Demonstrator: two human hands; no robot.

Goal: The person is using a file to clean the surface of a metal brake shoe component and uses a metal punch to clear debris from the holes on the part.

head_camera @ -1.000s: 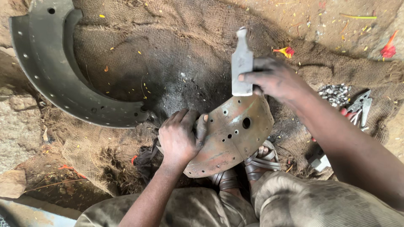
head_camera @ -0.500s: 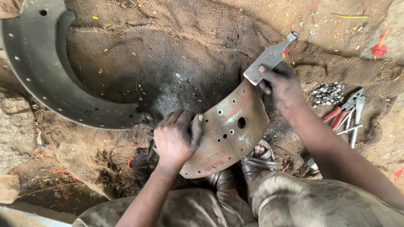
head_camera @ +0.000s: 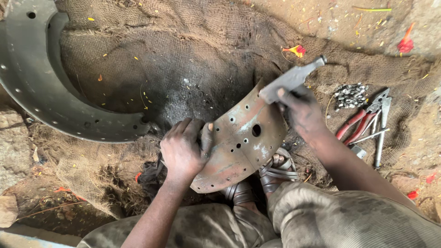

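Sacking [head_camera: 193, 59] is covering the ground, a large grey curved metal shoe [head_camera: 41, 98] lying at far left. A rusty drilled curved plate [head_camera: 243, 142] is standing at centre near sandalled feet, the left hand [head_camera: 183, 149] wrapping closed fingers over its left edge. The right hand [head_camera: 301, 110] is gripping a grey metal tool [head_camera: 289, 80] at the plate's far edge. Red-handled pliers [head_camera: 363, 121] and rivets [head_camera: 350, 95] are lying right.

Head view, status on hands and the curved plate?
Left hand grips rusty curved metal plate at its edge. Right hand holds flat metal tool against plate's top rim. Pliers and rivets lie clear, right.
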